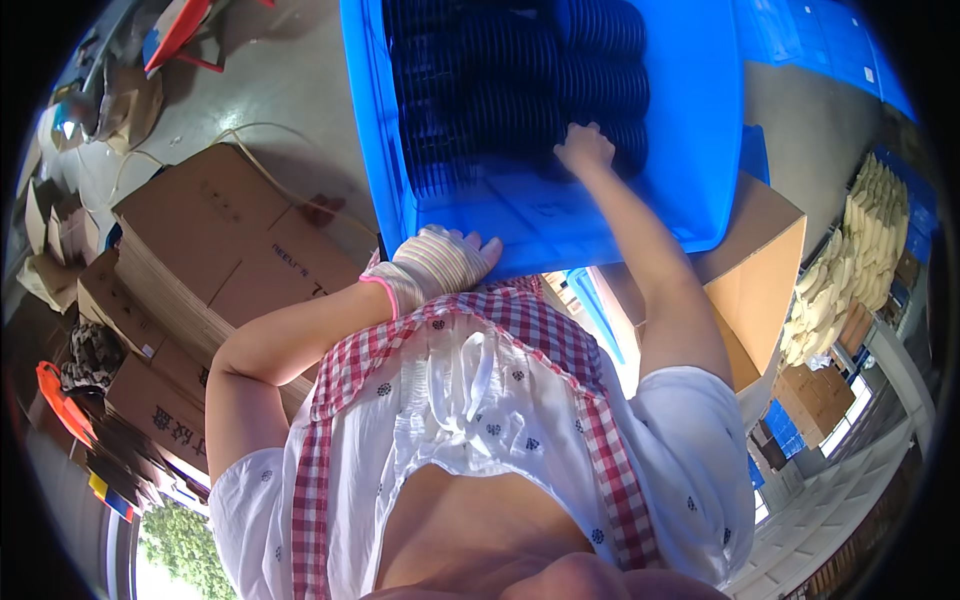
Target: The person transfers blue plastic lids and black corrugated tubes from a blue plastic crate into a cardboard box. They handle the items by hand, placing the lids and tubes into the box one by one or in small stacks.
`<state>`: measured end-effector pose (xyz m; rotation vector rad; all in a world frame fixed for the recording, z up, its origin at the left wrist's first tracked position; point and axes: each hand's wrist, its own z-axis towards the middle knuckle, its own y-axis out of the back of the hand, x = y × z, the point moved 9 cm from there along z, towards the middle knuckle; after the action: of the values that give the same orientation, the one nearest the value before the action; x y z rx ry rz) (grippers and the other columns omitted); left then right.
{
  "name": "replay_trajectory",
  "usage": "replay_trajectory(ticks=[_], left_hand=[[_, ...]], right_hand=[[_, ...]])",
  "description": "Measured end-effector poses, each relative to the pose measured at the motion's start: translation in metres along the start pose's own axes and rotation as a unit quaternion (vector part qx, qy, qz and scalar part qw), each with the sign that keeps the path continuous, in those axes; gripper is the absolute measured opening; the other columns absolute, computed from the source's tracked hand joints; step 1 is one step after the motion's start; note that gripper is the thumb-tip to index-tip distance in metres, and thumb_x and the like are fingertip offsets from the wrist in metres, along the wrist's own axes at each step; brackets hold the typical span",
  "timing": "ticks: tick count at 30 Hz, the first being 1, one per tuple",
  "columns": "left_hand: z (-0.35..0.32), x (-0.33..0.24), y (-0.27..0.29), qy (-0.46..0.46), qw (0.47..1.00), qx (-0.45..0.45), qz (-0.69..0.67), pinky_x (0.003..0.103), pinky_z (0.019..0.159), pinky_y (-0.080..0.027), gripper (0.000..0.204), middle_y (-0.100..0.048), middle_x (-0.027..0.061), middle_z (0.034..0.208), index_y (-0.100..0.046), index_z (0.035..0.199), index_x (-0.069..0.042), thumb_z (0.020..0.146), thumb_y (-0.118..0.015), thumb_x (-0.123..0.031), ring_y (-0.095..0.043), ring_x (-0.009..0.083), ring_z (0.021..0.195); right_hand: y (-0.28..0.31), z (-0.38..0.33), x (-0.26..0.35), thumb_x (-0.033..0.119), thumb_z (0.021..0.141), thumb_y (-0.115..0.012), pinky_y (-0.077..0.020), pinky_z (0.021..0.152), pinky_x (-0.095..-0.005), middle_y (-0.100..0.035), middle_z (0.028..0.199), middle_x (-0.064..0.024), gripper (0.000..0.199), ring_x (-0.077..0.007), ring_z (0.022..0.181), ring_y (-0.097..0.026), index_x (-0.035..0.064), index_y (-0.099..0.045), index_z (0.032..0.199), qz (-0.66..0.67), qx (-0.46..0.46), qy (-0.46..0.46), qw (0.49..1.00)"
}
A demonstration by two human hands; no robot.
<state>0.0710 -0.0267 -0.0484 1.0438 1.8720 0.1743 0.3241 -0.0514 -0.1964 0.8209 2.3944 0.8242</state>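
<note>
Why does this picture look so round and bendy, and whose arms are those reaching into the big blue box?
A camera on a person's head looks down, and its wide lens bends the edges. The arms belong to that person. The left hand, in a striped glove, rests on the near rim of the blue crate. The bare right hand reaches inside and touches rows of dark ribbed rings. I cannot tell if it grips one. The crate sits on a cardboard box. More brown boxes are stacked on the left.

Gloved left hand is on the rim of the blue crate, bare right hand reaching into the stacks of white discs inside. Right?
Not quite: the head view shows the discs are dark, not white. The gloved left hand is on the blue crate rim, and the bare right hand reaches the stacks.
</note>
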Motion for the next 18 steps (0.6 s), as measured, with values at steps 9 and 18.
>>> replay_trajectory(ticks=[9, 18], left_hand=[[-0.006, 0.022, 0.008, 0.001, 0.997, -0.055, 0.053, 0.042, 0.077, -0.054, 0.039, -0.060, 0.0155, 0.109, -0.045, 0.128, -0.011, 0.090, -0.049, -0.016, -0.064, 0.0324, 0.095], [-0.012, 0.015, 0.016, 0.042, 0.995, -0.065, 0.058, 0.041, 0.089, -0.050, 0.056, -0.058, 0.0153, 0.117, -0.042, 0.135, -0.012, 0.082, -0.060, -0.015, -0.060, 0.0330, 0.104]], right_hand=[[0.018, 0.023, 0.023, 0.032, 0.083, -0.068, -0.0533, 0.086, -0.0401, -0.066, 0.110, -0.0133, 0.032, -0.0293, 0.104, -0.063, 0.0074, -0.068, 0.103, 0.012, -0.006, 0.012, 1.000], [0.069, -0.008, -0.004, 0.024, 0.078, -0.067, -0.0523, 0.084, -0.0420, -0.069, 0.100, -0.0154, 0.025, -0.0325, 0.099, -0.065, 0.0049, -0.070, 0.094, 0.012, -0.077, 0.020, 0.997]])
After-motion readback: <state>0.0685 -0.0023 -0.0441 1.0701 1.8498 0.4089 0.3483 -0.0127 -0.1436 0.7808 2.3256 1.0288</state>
